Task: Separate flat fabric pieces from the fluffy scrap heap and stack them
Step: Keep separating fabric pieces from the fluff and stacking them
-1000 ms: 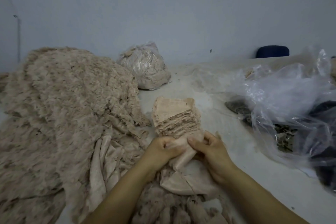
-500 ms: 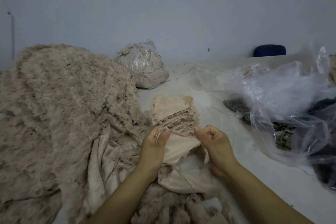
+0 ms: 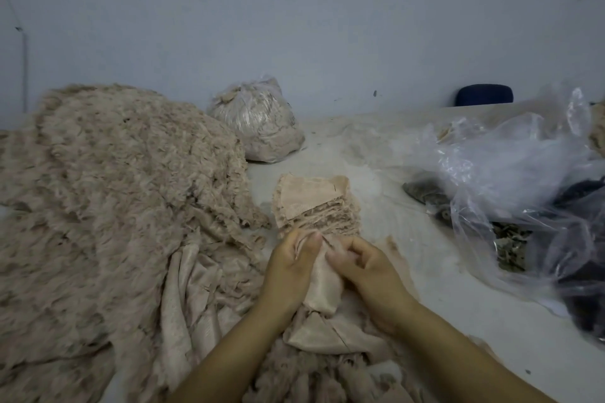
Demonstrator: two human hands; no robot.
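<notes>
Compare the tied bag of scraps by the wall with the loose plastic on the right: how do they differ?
The tied bag is closed, rounded and packed full of beige scraps; the loose plastic lies crumpled and spread wide. The tied bag sits beside the fluffy heap, far from both hands; the loose plastic covers dark material. Both are clear plastic on the table.

Left of my stack [image 3: 314, 206] the fluffy heap [image 3: 114, 206] crowds close; right, bare table [image 3: 409, 239] runs to the plastic bags [image 3: 510, 173].
</notes>
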